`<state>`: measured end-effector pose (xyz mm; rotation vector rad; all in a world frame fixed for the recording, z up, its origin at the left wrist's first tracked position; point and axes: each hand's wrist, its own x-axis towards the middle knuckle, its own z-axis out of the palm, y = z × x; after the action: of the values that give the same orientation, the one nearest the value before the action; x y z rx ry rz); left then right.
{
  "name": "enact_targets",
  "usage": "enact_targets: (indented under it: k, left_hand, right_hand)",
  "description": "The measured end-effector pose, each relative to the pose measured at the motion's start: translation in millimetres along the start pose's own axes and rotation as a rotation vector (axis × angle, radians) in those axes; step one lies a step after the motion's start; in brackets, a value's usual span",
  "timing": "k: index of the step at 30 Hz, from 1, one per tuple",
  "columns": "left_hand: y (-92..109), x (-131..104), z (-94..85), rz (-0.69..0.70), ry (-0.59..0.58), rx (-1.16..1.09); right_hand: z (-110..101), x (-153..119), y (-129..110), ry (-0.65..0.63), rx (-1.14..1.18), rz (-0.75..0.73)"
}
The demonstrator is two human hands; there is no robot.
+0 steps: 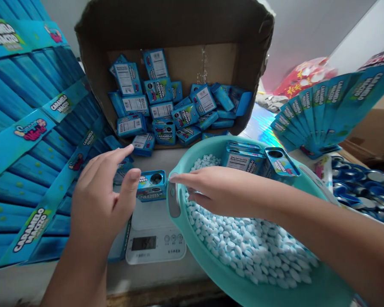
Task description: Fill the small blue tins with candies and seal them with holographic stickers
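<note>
My left hand (104, 196) is raised with thumb and fingers apart, just left of a small blue "Caramelo Macizo" tin (152, 194) with a round dark opening on top. The tin rests on a white digital scale (176, 253), whose display digits are too blurred to read. My right hand (208, 187) reaches across a turquoise bowl (208, 277), its fingers stretched towards the bowl's grey-handled left rim, near the tin. Light-blue candies (243, 243) fill much of the bowl. Other blue tins (283, 164) sit inside the bowl at its far side, partly behind my right forearm.
Behind the scale, a cardboard box (211, 55) lies on its side with many blue packets inside. Blue display cartons (16, 128) stand at the left. Fanned blue cartons (326, 111) are at the right, above a pile of round blue-and-silver metal pieces (365, 187).
</note>
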<state>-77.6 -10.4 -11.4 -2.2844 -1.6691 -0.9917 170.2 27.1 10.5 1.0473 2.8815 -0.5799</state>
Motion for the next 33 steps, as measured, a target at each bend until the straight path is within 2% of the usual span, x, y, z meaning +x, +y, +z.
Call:
enact_targets:
  k: [3,5,7,9,15,20,22,25,27,29,31,33]
  left_hand:
    - [-0.1,1.3,10.3,0.115,-0.063,-0.020]
    - [2.1,2.2,17.8,0.179,-0.178,-0.024]
    - [4.9,2.8,22.8,0.178,-0.316,0.002]
    - [5.8,2.8,24.1,0.139,-0.391,0.016]
    - [-12.1,0.2,9.6,0.022,-0.338,0.082]
    - [-24.0,5.9,-7.1,-0.233,-0.282,0.272]
    - [-25.6,9.6,-11.9,-0.355,-0.316,0.358]
    - [-30.9,12.8,-16.3,-0.538,-0.432,0.465]
    - [-37.1,12.1,-17.0,-0.634,-0.444,0.485]
    - [-44.0,9.6,-16.1,-0.652,-0.372,0.448]
    - [-50.1,6.5,-13.6,-0.593,-0.257,0.432]
    - [-55.2,4.6,-9.8,-0.544,-0.220,0.415]
  right_hand:
    - [-0.8,0.1,-0.6,-0.001,0.005,-0.011]
    - [-0.9,-0.3,-1.4,0.003,0.003,-0.011]
    - [0.2,-0.9,-1.9,0.007,-0.004,-0.009]
    - [2.0,-1.6,-2.0,0.021,-0.012,-0.012]
    - [2.1,-2.2,0.0,0.002,0.006,-0.015]
    - [-1.9,-2.3,0.5,-0.007,0.029,-0.011]
    - [-3.1,-2.4,-0.5,-0.017,0.031,0.000]
    - [-4.1,-2.5,-1.9,-0.031,0.030,0.020]
    - [-4.5,-2.6,-2.1,-0.031,0.029,0.022]
    - [-5.1,-2.7,-1.7,-0.030,0.031,0.016]
    - [-5.9,-2.7,-1.3,-0.040,0.035,0.012]
    - [-6.4,-2.6,-1.1,-0.050,0.037,0.011]
